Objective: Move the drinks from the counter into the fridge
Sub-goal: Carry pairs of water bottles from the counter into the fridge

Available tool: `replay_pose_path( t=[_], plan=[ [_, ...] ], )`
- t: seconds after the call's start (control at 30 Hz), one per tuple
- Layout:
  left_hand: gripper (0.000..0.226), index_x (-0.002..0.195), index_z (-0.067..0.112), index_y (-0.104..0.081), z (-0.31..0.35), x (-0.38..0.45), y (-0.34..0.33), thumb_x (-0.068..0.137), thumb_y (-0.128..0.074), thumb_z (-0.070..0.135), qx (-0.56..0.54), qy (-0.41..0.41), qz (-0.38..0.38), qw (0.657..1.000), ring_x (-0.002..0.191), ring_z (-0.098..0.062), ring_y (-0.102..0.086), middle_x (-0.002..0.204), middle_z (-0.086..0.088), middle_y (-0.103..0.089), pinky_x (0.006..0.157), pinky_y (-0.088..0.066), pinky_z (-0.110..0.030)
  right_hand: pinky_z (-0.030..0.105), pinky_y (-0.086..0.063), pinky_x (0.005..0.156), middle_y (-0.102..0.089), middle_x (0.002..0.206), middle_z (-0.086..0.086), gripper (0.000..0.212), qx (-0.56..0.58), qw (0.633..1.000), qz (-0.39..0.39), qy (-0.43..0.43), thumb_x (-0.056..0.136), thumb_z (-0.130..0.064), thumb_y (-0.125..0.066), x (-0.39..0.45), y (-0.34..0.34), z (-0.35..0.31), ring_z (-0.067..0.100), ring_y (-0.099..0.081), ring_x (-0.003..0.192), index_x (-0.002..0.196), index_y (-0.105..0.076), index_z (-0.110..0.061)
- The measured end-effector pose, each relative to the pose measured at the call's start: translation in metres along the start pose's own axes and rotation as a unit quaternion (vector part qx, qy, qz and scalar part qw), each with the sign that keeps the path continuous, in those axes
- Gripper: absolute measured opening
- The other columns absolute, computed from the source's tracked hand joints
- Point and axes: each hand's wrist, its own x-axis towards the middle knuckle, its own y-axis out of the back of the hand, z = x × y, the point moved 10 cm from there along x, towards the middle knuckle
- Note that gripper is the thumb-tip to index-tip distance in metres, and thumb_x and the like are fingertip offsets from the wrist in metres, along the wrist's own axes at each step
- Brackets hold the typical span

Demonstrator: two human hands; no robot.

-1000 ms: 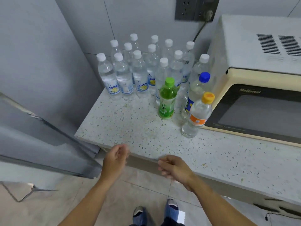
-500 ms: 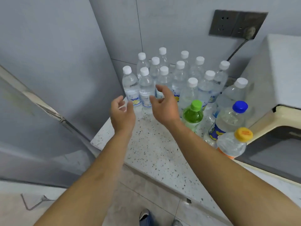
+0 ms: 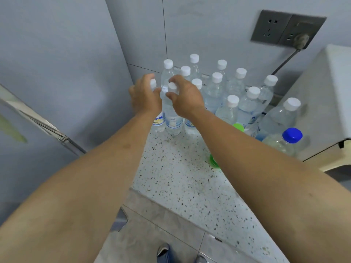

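On speckled counter [image 3: 176, 179], bottles [image 3: 231, 103] stand against grey wall [image 3: 209, 25].

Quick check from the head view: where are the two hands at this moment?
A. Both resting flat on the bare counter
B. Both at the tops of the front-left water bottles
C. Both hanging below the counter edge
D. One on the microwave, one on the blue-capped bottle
B: the left hand curls round one white-capped bottle and the right hand closes its fingers at the cap of the neighbouring bottle, on the counter.
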Motion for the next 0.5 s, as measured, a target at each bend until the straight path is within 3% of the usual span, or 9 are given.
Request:
replay_pose_path(
  t=[0.1,0.2,0.33,0.5],
  plan=[
    [0.034,0.128,0.024,-0.059,0.000,-0.013,0.007,0.094,-0.060,0.021,-0.027,0.004,0.019,0.999,0.117,-0.029,-0.045,0.126,0.000,-0.060,0.082,-0.031,-0.024,0.034,-0.047,0.077,-0.063,0.121,0.000,0.034,0.013,1.000,0.023,-0.005,0.094,-0.028,-0.063,-0.014,0.003,0.006,0.023,-0.057,0.097,0.126,-0.052,-0.024],
    [0.039,0.131,0.022,-0.060,0.001,-0.034,0.018,0.092,-0.062,0.017,-0.058,0.002,0.041,0.997,0.117,-0.028,-0.046,0.128,0.001,-0.061,0.083,-0.031,-0.022,0.032,-0.043,0.071,-0.066,0.113,0.000,0.031,0.034,0.998,0.055,-0.008,0.092,-0.025,-0.066,-0.034,0.010,0.009,0.021,-0.054,0.088,0.121,-0.056,-0.022],
    [0.051,0.137,0.020,-0.055,-0.001,-0.069,0.035,0.089,-0.066,0.008,-0.125,-0.015,0.052,0.991,0.112,-0.028,-0.048,0.121,0.001,-0.062,0.087,-0.036,-0.021,0.034,-0.047,0.075,-0.064,0.105,0.004,0.029,0.082,0.993,0.084,-0.022,0.089,-0.016,-0.068,-0.069,0.018,0.018,0.020,-0.055,0.083,0.117,-0.059,-0.019],
    [0.054,0.138,0.023,-0.053,-0.005,-0.104,0.053,0.088,-0.069,0.011,-0.152,-0.034,0.048,0.987,0.101,-0.021,-0.054,0.111,-0.001,-0.059,0.077,-0.034,0.002,0.029,-0.044,0.075,-0.061,0.098,-0.001,0.027,0.141,0.984,0.108,-0.032,0.091,-0.016,-0.067,-0.111,0.033,0.028,0.014,-0.050,0.078,0.116,-0.059,-0.018]
  ],
)
